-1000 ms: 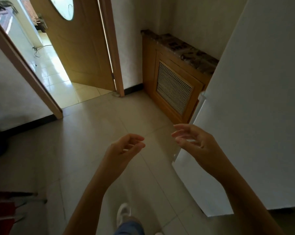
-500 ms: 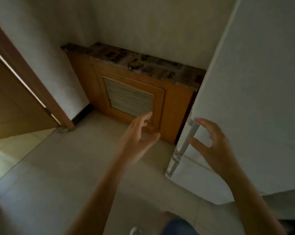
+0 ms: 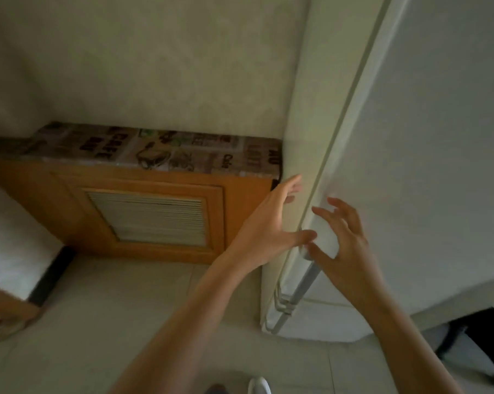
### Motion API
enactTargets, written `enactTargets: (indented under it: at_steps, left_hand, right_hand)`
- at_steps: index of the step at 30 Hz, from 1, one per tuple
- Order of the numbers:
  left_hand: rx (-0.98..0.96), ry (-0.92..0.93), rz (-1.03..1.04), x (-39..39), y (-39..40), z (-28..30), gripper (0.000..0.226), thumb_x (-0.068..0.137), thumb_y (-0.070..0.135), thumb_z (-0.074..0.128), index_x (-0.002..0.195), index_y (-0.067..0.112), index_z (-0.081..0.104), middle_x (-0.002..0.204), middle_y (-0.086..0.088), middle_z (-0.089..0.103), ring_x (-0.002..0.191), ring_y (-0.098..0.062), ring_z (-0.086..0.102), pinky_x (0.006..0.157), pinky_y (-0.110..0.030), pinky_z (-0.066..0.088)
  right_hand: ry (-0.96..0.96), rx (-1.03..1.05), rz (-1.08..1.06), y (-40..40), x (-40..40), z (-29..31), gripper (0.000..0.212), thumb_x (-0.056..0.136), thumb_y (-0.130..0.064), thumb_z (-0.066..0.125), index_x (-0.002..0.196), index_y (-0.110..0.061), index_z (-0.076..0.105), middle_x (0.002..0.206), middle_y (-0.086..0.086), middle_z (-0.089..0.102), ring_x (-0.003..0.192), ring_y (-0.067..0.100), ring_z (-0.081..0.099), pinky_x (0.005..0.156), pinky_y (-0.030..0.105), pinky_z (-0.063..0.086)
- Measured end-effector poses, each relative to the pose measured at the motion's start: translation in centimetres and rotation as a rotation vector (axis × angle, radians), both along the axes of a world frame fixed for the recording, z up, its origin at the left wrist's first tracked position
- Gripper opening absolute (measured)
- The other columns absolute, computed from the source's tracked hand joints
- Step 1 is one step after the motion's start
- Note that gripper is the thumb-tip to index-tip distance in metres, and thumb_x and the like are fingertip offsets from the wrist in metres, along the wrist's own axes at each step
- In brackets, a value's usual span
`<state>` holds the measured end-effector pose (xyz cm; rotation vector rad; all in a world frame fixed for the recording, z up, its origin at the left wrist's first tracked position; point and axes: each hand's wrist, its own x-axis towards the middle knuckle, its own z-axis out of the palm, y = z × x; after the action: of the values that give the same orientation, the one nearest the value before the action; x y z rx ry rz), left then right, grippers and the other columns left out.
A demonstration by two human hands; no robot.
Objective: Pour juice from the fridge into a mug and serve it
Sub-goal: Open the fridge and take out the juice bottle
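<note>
Far left, a wooden door frame edge (image 3: 4, 311) enters the view low down, beside a white wall with a black skirting strip (image 3: 51, 275). Further right, against the far wall, stands an orange-brown wooden cabinet (image 3: 55, 200) with a slatted white vent panel (image 3: 149, 218) set in its front. Its top is covered with a brown printed sheet carrying café lettering (image 3: 143, 150). The pale tiled floor (image 3: 98, 322) lies in front of it.

Right of the cabinet, the left hand (image 3: 264, 226) reaches to the side face of the tall white fridge (image 3: 439, 166). Its fingers (image 3: 292, 184) are extended and released, lying at or just beside the fridge's side panel, and its thumb stretches towards the door edge. Contact cannot be confirmed.

The fridge, the task's item in view, occupies the right of the scene and its door is closed. A grey metal bar handle (image 3: 302, 285) runs down the door's left edge.

The right hand (image 3: 343, 243) hovers at the top end of that handle. Its fingers (image 3: 323, 213) are spread and curled, grasping nothing, with the thumb just beside the handle's cap.

Near right, a black object (image 3: 478, 339) rests on the floor, too blurred to identify. A white shoe tip (image 3: 258, 386) shows at the near edge.
</note>
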<state>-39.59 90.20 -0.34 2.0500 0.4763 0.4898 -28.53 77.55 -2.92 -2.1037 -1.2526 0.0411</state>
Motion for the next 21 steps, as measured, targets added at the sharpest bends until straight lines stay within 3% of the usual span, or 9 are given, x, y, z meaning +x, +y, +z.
enactTargets:
  at_steps: [4,7,9,13,17,21]
  left_hand:
    - [-0.031,-0.073,-0.187,2.8,3.0,2.2,0.084,0.081,0.03,0.073,0.147,0.029,0.021,0.147,0.017,0.035,0.124,0.012,0.036,0.091,-0.003,0.031]
    - [-0.06,-0.142,-0.28,4.4,4.7,3.8,0.072,0.084,0.02,0.069,0.144,0.023,0.031,0.14,0.015,0.042,0.112,0.019,0.042,0.088,0.006,0.032]
    - [-0.076,-0.16,-0.325,5.2,5.5,4.4,0.068,0.085,0.013,0.066,0.143,0.021,0.034,0.138,0.009,0.045,0.115,0.007,0.046,0.091,-0.001,0.038]
    - [-0.097,-0.179,-0.408,5.6,6.5,4.7,0.066,0.082,-0.002,0.055,0.142,0.019,0.035,0.135,0.0,0.045,0.118,-0.007,0.049,0.099,-0.031,0.049]
    - [-0.126,-0.152,-0.46,5.4,6.7,4.9,0.07,0.082,-0.009,0.048,0.144,0.019,0.031,0.138,-0.001,0.041,0.124,-0.009,0.045,0.102,-0.033,0.047]
    - [-0.152,-0.169,-0.491,5.6,6.8,4.4,0.07,0.082,-0.01,0.048,0.143,0.018,0.031,0.138,-0.003,0.04,0.127,-0.012,0.044,0.101,-0.036,0.048]
  right_hand:
    - [-0.059,-0.019,-0.174,0.9,-1.3,-0.2,0.055,0.079,-0.034,0.067,0.128,-0.032,0.043,0.145,-0.008,0.028,0.125,0.018,0.043,0.094,0.043,0.049]
    - [0.034,-0.08,-0.381,2.2,-2.7,-1.1,0.056,0.08,-0.032,0.068,0.129,-0.03,0.04,0.139,-0.006,0.033,0.11,0.016,0.053,0.089,0.04,0.052]
    - [0.116,-0.13,-0.482,3.2,-3.7,-1.7,0.058,0.082,-0.03,0.067,0.131,-0.031,0.036,0.138,-0.005,0.036,0.102,0.015,0.056,0.088,0.039,0.052]
    - [0.167,-0.137,-0.567,5.5,-5.6,-2.0,0.071,0.083,-0.028,0.064,0.136,-0.041,0.018,0.134,-0.002,0.046,0.102,0.016,0.059,0.087,0.045,0.052]
    - [0.069,-0.102,-0.697,6.9,-6.3,-0.8,0.079,0.084,-0.033,0.063,0.14,-0.043,0.009,0.133,0.002,0.046,0.091,0.016,0.059,0.08,0.04,0.054]
    - [-0.083,-0.305,-0.759,7.2,-5.9,0.1,0.086,0.084,-0.039,0.061,0.137,-0.047,-0.006,0.128,0.006,0.044,0.092,0.022,0.059,0.086,0.042,0.049]
